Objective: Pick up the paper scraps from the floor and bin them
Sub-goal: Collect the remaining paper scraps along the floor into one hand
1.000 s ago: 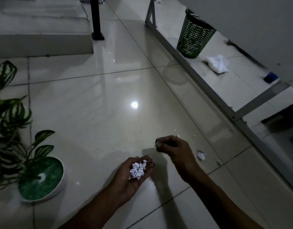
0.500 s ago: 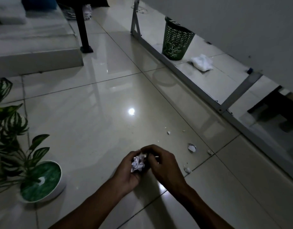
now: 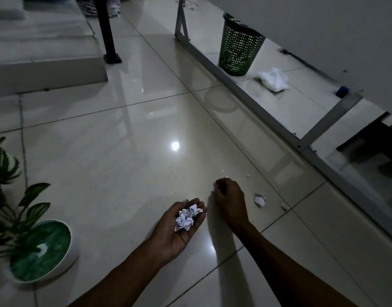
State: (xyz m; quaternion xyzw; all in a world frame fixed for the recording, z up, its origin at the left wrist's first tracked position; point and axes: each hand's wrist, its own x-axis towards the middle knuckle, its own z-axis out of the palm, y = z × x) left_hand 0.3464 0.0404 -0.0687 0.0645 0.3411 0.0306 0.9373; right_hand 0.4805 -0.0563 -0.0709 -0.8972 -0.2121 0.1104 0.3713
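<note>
Right hand: the right hand (image 3: 229,197) is hovering low over the floor with its fingers curled inward, having moved back out from the left palm where it was half a second ago; whether it is pinching a crumb I cannot tell (something pale is showing at the fingertips).
Left hand: the left hand (image 3: 183,224) is lying palm up, cupped and grasping the bunch of crumpled white paper scraps (image 3: 187,218).
What this is meaning: a piece is looking freshly added to the bunch, and the right hand is likely going for the next one.
Scraps remaining: a curled white paper scrap (image 3: 259,199) is lying just right of the right hand, a smaller white sliver (image 3: 284,206) beyond it by a tile joint, and tiny white crumbs (image 3: 248,175) ahead of the knuckles.
Bin: the dark green mesh waste bin (image 3: 238,46) is standing upright well apart, beyond the grey metal floor rail (image 3: 252,100), beside a crumpled white plastic bag (image 3: 273,79).
Open room: the glossy pale tiled floor (image 3: 124,173) is lying bare between hands and rail.
Edges: the rail is running diagonally close to the right-hand scraps; the white pot with green leafy plant (image 3: 41,251) is sitting clear on the left.
</note>
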